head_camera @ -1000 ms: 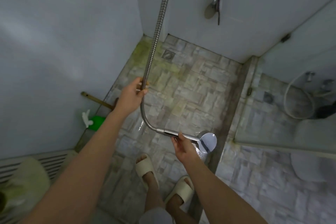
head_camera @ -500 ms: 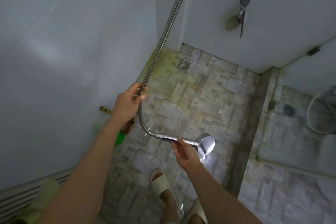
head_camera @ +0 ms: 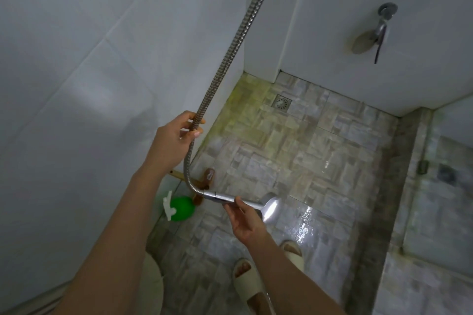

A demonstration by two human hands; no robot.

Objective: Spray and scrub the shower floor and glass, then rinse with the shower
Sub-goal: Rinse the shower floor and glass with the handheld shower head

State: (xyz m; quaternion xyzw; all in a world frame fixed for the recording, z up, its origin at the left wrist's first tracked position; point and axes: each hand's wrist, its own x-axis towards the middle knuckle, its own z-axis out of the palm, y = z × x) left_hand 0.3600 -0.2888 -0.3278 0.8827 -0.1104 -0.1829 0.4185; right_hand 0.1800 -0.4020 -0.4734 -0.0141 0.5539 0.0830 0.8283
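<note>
My left hand (head_camera: 174, 140) grips the ribbed metal shower hose (head_camera: 238, 41) where it bends down toward the handle. My right hand (head_camera: 244, 217) holds the chrome handle of the shower head (head_camera: 270, 206), whose face points down and to the right. Water streams from it onto the stone-tiled shower floor (head_camera: 294, 161), which glistens wet below the head. The floor's far-left corner is stained yellow-green near the square drain (head_camera: 282, 103). The glass panel (head_camera: 450, 199) stands at the right, behind the raised curb (head_camera: 394, 186).
A green spray bottle (head_camera: 180, 208) with a white trigger lies by the left wall, beside a wooden-handled brush (head_camera: 204, 181). A tap lever (head_camera: 381, 30) projects from the far wall. My feet in cream slippers (head_camera: 249, 281) stand on the wet tiles.
The view has tilted up and left, bringing the tap and drain lower in the frame. Both hands keep their hold; the shower head now sprays a wet patch further right.
</note>
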